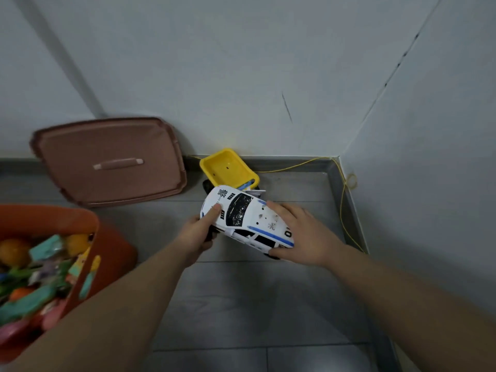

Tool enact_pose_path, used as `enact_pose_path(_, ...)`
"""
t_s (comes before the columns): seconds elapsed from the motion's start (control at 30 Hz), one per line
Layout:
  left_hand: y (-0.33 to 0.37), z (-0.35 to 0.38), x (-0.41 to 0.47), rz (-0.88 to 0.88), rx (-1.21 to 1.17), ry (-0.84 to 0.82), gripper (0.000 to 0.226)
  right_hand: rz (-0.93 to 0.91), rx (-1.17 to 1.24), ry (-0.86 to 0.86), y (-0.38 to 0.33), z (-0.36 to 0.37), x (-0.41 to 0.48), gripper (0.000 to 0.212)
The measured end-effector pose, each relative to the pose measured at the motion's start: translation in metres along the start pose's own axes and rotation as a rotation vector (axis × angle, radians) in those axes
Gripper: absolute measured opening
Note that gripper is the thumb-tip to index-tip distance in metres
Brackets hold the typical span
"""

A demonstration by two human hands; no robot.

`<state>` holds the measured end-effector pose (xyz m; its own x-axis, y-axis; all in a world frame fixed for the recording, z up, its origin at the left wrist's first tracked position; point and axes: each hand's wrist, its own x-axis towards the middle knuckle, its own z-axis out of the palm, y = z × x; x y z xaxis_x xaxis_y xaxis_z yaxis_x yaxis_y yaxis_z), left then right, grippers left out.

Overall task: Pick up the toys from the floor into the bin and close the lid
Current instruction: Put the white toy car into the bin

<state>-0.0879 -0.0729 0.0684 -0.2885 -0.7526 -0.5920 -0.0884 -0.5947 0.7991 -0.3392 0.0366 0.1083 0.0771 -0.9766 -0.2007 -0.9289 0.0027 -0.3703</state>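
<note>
Toy car [247,220], one, white with blue stripes, sits tilted between your hands. Your left hand [197,233] grips its hood, thumb on top, and your right hand [299,234] curls over its rear. One yellow truck [228,167] stands just beyond them. One bin [110,253], holding toys, is left of your left arm. One lid [112,146] leans on the wall [241,76] beyond your left hand. Bare floor [255,304] lies between your arms. A Chinese character marks the hood.

- You are working in dim, even light.
- Wide-angle distortion is bending the frame edges.
- Blur is softening the bin [115,248] at lower left.
</note>
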Motion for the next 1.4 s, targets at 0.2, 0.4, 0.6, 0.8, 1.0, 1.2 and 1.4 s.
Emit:
enact_pose_path(0.2, 0.048, -0.069, -0.041, 0.093, -0.077, 0.107, 0.037, -0.097, 0.08, 0.102, -0.071, -0.032, 0.03, 0.102)
enact_pose_path(0.4, 0.092, -0.143, -0.084, 0.144, -0.048, 0.191, 0.039, -0.195, 0.073, 0.143, -0.153, -0.05, 0.06, 0.103)
enact_pose_path(0.6, 0.121, -0.226, -0.121, 0.235, 0.188, 0.382, 0.038, -0.356, -0.074, 0.231, -0.237, -0.06, 0.091, 0.095)
enact_pose_path(0.8, 0.127, -0.296, -0.15, 0.27, 0.39, 0.536, 0.041, -0.476, -0.175, 0.268, -0.315, -0.041, 0.117, 0.093)
enact_pose_path(1.0, 0.11, -0.361, -0.154, 0.058, 0.387, 0.655, 0.069, -0.574, -0.31, 0.24, -0.387, 0.006, 0.134, 0.084)
enact_pose_path(1.2, 0.084, -0.401, -0.142, -0.144, 0.225, 0.708, 0.098, -0.567, -0.466, 0.133, -0.438, 0.051, 0.142, 0.087)
enact_pose_path(1.4, 0.056, -0.415, -0.117, -0.2, 0.274, 0.6, 0.092, -0.567, -0.584, 0.118, -0.432, 0.081, 0.153, 0.093)
